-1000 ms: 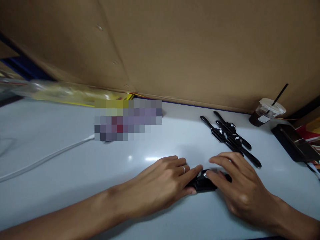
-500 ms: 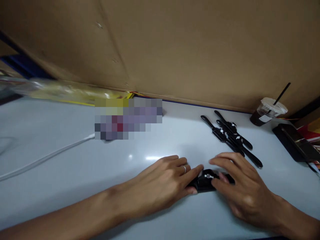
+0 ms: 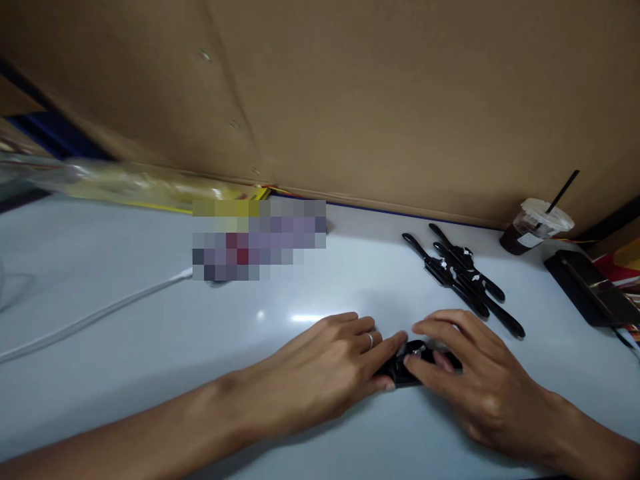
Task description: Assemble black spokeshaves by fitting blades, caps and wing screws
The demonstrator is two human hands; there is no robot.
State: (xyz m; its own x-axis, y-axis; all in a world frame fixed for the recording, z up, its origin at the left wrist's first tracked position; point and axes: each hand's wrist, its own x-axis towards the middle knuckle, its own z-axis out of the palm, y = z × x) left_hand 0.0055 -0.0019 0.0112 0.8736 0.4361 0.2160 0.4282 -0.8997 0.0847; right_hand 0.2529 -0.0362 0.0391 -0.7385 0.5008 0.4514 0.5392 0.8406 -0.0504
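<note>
I have the left hand (image 3: pixel 345 353) at the lower centre of the frame, its thumb and index finger closed around the left end of a black tool (image 3: pixel 400 378), the other fingers loosely curled and a ring (image 3: pixel 370 341) on one of them. The tool lies at the table's near side, low and a little right of centre, between the two hands. My right hand (image 3: pixel 485 380), lower right, is half open and arched over the tool's other end, the thumb tip beside a shiny metal fitting (image 3: pixel 417 351) and the index finger lifted apart from it; I cannot tell whether its hidden fingers grip anything. Right of centre I see more black tools (image 3: pixel 463 275) of long, slim shape, lying crossed together on the pale table (image 3: pixel 150 267). Towards the right edge stands a lidded cup (image 3: pixel 533 230) with a black straw (image 3: pixel 563 191), and just below it a dark device (image 3: pixel 590 283). At left a white cable (image 3: pixel 95 319) runs up to a pixelated object (image 3: pixel 260 243), with a yellow item (image 3: pixel 145 187) under clear plastic beyond, and a brown panel (image 3: pixel 350 100) fills the top of the frame
</note>
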